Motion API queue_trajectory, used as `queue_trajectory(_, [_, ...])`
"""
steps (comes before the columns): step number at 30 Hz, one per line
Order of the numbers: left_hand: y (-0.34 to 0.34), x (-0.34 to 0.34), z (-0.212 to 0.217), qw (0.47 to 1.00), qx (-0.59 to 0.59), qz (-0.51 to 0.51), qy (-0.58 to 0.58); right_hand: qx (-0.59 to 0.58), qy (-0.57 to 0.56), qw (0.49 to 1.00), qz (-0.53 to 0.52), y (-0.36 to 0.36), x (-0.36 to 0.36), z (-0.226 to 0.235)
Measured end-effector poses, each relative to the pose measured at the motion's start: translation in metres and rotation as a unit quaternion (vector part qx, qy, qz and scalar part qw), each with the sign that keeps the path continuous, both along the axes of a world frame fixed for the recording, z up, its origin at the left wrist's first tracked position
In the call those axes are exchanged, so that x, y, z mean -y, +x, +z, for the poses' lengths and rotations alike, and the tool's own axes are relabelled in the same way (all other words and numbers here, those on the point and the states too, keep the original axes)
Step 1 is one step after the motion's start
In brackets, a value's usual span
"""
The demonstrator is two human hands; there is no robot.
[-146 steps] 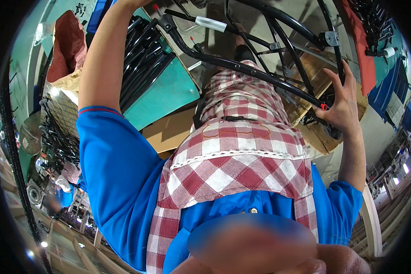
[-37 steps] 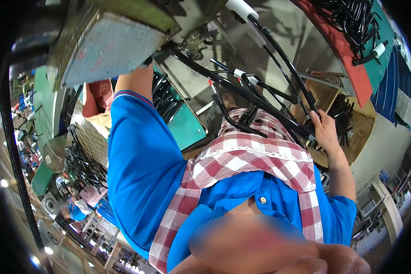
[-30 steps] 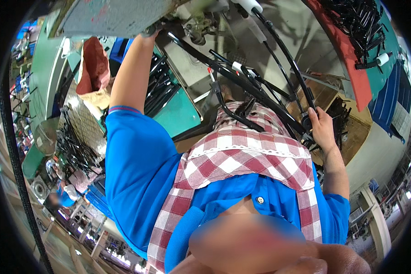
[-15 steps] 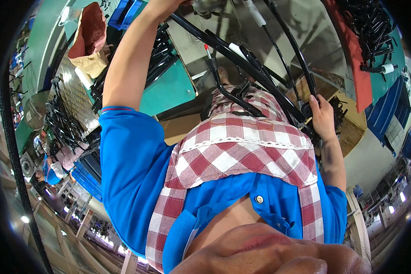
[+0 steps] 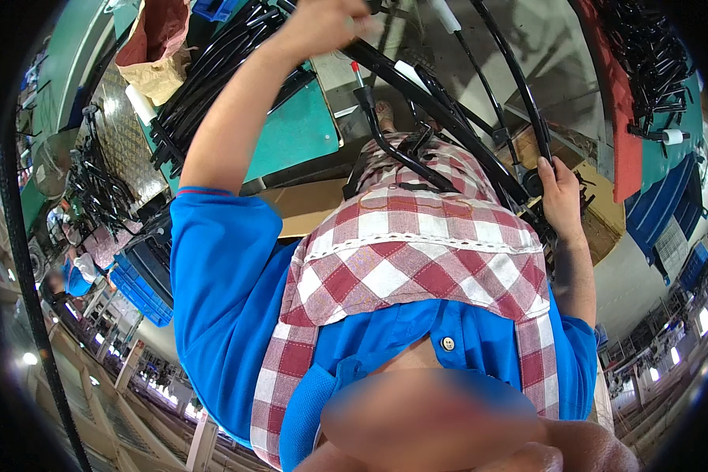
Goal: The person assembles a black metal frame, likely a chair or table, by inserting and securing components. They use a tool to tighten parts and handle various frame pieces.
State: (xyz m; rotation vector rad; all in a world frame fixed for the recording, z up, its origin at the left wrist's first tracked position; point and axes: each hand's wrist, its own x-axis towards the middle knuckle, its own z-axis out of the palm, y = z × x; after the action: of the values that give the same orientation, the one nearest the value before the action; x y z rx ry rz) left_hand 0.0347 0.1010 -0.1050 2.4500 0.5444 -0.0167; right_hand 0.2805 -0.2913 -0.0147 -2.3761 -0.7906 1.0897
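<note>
Right hand [image 5: 560,197] gripped the black tubular frame [image 5: 448,124]; leftward of that grip, the left hand [image 5: 322,27] had shifted bodyward, blurred, its hold undeterminable, leaving one grip confirmed.

Left arm: raised well out in front, upper arm angled out to the side. Left forearm [image 5: 232,118] bare, runs up and slants inward. Left wrist [image 5: 282,49] near top edge. Left hand [image 5: 322,27] at top, back of hand showing, fingers pointing toward the person's right; fingertips blurred, grip unclear. Right arm: lower, kept closer to the body. Right forearm [image 5: 573,275] bare, almost straight up the view. Right wrist [image 5: 568,234] roughly in line with it. Right hand [image 5: 560,197] curled in a grip, thumb on inner side, fingers bent. Hands well apart, left farther forward.
</note>
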Motion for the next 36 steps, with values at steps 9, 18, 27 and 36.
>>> queue_trajectory(9, [0.008, 0.031, 0.036, 0.932, -0.247, -0.122, -0.237, 0.023, 0.013, 0.999, 0.037, 0.013, -0.015, 0.015])
queue_trajectory(18, [0.026, 0.007, 0.073, 0.955, -0.168, -0.142, -0.2, 0.014, 0.08, 0.997, -0.01, 0.053, -0.006, 0.014])
queue_trajectory(27, [0.034, -0.022, 0.085, 0.956, -0.18, -0.142, -0.183, -0.062, 0.103, 0.991, -0.055, 0.055, -0.036, 0.039])
queue_trajectory(36, [-0.001, -0.013, 0.109, 0.957, -0.186, -0.145, -0.166, -0.064, 0.109, 0.992, 0.001, 0.055, -0.061, 0.026])
